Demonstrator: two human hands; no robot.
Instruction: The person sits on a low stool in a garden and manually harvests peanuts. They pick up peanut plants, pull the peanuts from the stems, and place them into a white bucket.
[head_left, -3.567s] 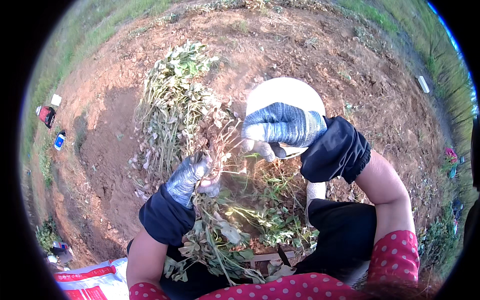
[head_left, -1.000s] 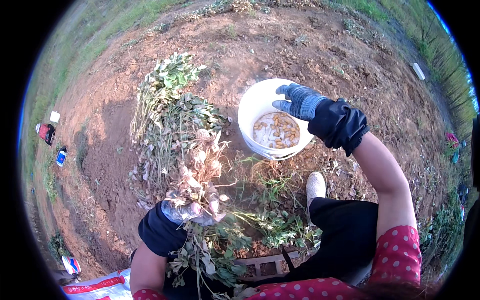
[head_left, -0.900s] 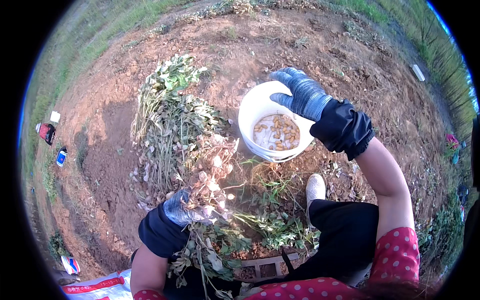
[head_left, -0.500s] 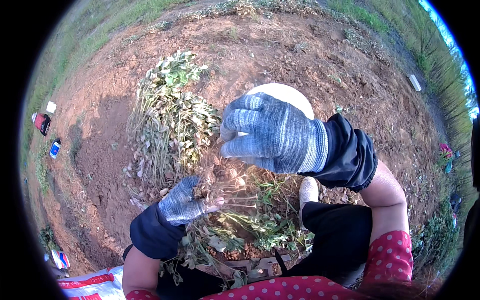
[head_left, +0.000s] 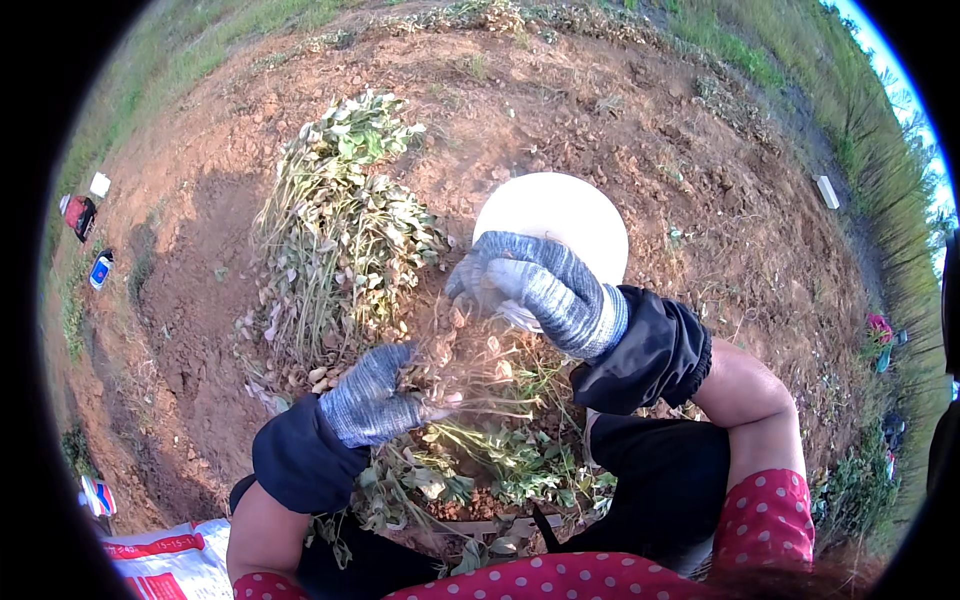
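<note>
My left hand (head_left: 372,400), in a grey knitted glove, is closed around a bunch of peanut plants (head_left: 470,360), with the roots and several pale pods toward the middle. Just above those roots is my right hand (head_left: 540,285), gloved the same way. Its fingers are curled together and partly blurred, so what they hold, if anything, cannot be made out. Behind that hand, a round white tub (head_left: 575,215) stands on the soil, partly covered by the glove.
A heap of pulled peanut plants (head_left: 345,235) lies on the soil, left of the tub. Leafy stems (head_left: 500,460) lie between my legs. A white and red sack (head_left: 180,555) is at the lower left. Farther left lie a blue-and-white container (head_left: 101,270) and a dark red bag (head_left: 80,215).
My right hand has drawn down and nearer, turning at the wrist, and more of the white tub shows. The left hand keeps its hold on the peanut plants, nearly in place.
</note>
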